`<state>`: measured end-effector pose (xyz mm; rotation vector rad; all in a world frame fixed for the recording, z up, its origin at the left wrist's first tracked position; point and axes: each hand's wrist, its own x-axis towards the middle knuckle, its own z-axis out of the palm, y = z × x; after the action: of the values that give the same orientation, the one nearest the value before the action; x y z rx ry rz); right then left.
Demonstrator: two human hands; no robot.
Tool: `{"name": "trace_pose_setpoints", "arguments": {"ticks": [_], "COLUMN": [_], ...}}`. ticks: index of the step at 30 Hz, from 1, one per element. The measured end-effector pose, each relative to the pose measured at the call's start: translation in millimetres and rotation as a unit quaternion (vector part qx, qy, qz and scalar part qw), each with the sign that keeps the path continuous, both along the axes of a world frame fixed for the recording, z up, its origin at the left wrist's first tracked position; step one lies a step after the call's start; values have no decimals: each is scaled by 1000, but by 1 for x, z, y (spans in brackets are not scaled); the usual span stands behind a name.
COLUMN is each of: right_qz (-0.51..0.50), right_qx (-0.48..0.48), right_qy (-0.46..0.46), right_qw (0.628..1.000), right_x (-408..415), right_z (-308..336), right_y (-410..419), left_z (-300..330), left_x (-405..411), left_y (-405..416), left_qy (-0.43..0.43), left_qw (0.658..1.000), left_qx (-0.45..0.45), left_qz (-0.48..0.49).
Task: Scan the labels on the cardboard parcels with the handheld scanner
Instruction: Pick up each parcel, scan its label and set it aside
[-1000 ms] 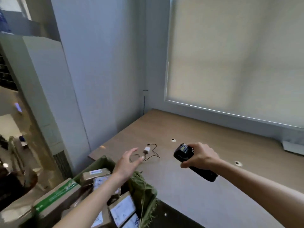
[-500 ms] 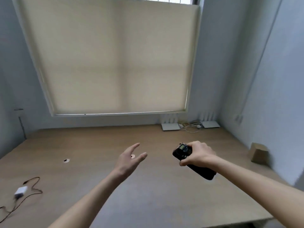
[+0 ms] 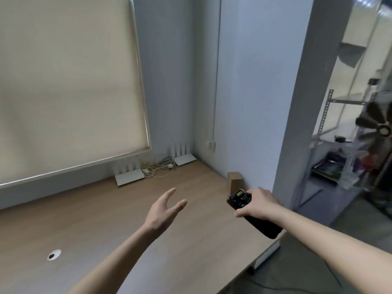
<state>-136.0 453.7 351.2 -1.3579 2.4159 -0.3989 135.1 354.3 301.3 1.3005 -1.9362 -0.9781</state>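
My right hand (image 3: 257, 203) grips a black handheld scanner (image 3: 240, 198) with a small lit screen, held over the right end of the wooden table (image 3: 118, 225). Just behind the scanner a small cardboard parcel (image 3: 234, 180) stands against the wall; the scanner partly hides its lower side and no label shows. My left hand (image 3: 164, 210) hovers above the middle of the table with fingers spread and nothing in it.
Two white routers (image 3: 129, 177) (image 3: 184, 159) and a tangle of white cables (image 3: 159, 167) sit at the table's back corner under a drawn blind. A cable hole (image 3: 54, 255) is at the near left. Beyond the table's right edge are a pillar, metal shelving (image 3: 331, 149) and a fan (image 3: 379, 124).
The view has swung right from the box of parcels at the table's left end to the right back corner. Both hands kept their pose; the small parcel by the wall now lies just behind the scanner.
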Motion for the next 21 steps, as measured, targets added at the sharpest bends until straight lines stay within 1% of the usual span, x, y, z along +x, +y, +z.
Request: {"name": "trace_pose_setpoints", "arguments": {"ticks": [6,11,14,18,21], "right_qz": [-69,-101,-111,-131,-149], "right_qx": [17,33,40,47,55], "right_qy": [-13,-23,-36,-69,-104], "right_qw": [997,994,992,988,982], "right_x": [-92,-160,-197,-237,-266], "right_z": [-33,-63,-79,-104,-128], "right_y": [-46,-116,-162,-215,-250], "left_z": [-30,-62,-80,-103,-122], "left_x": [-105,-186,-229,-278,-308], "left_y": [-78,-164,-214,-272,-306], "left_qy": [-14,-21,-50,-79,-90], "left_qw": [999,997,994,991,989], "left_qx": [12,22,24,28,46], "left_qz": [-46,-73,-91,-106,-111]}}
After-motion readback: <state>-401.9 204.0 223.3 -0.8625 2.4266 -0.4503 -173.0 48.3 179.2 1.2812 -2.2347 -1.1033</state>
